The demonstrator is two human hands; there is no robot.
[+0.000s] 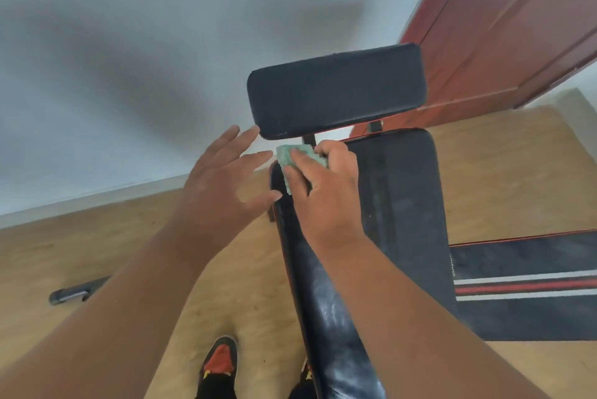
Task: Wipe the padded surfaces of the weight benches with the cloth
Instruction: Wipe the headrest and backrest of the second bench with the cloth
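Right hand [326, 201] closed around a green cloth [292, 161], thumb over the top, cloth pressed onto the far left corner of the long black bench pad [400, 204]. Left hand [223, 179] open, fingers spread, empty, held just off the left edge of the same pad, beside the cloth but not touching it. Grip state: right firmly closed on the cloth, left fully open. Second black pad [336, 91] mounted crosswise just beyond the far end of the long pad, raised above it on a dark post [309, 139]. Near part of the long pad streaked and shiny. Black mat [523, 318] with red and white stripes flat on the wooden floor [97, 253], at the right edge of the bench. Dark bar [77, 292] lying on the floor, well apart to the left. Two black and red shoes [219, 363] at the near edge of the view. Red-brown door [504, 27] at the far right, pale wall [129, 43] behind
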